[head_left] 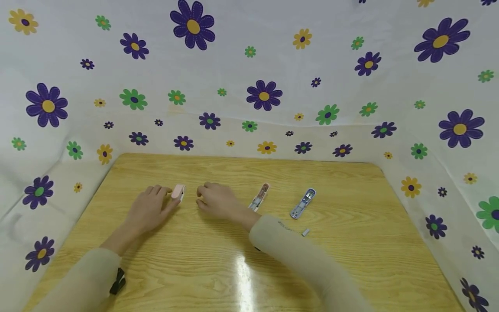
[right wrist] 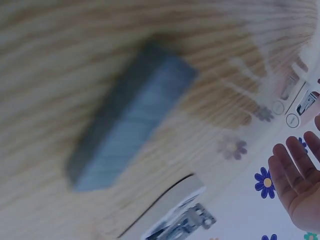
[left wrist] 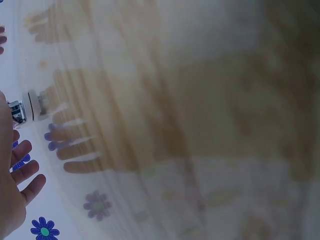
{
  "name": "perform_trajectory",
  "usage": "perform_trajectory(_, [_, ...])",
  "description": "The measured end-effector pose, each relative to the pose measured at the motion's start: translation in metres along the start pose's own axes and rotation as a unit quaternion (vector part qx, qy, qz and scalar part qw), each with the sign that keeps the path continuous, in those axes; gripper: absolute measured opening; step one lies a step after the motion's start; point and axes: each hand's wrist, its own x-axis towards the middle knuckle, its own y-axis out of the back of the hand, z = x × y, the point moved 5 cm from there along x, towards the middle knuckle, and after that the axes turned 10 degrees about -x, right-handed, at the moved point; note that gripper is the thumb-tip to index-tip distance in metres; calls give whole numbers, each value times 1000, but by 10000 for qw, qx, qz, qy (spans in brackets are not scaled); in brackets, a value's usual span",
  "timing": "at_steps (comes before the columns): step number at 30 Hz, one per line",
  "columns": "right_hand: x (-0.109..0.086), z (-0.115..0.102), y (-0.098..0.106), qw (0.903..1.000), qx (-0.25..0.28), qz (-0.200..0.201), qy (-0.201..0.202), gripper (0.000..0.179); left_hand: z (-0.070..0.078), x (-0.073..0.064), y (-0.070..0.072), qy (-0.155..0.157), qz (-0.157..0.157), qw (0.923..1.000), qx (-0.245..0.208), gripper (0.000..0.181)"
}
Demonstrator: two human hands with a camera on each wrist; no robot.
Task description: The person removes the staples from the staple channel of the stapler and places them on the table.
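Observation:
A small pink and white stapler (head_left: 178,192) stands on the wooden table, between the thumb and index finger of my left hand (head_left: 146,210), which pinches it at its left side. The same stapler (left wrist: 31,106) shows at the edge of the left wrist view, beside the spread fingers. Just to its right, my right hand (head_left: 218,201) hovers apart from it, fingers loosely bent and holding nothing. Beyond the right wrist lies a second pinkish stapler (head_left: 260,197), partly hidden by the forearm, its metal parts showing. A blue stapler (head_left: 303,203) lies further right.
A grey strip of staples (head_left: 306,232) lies near the right sleeve; in the right wrist view the strip (right wrist: 130,117) looms large and blurred. White cloth (head_left: 218,78) with printed flowers stands around the back and sides of the wooden table (head_left: 187,268).

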Motion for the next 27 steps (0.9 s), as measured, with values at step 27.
perform_trajectory(27, [9,-1,-5,9980,-484,381,170,34,33,0,-12,-635,-76,9978,-171,25])
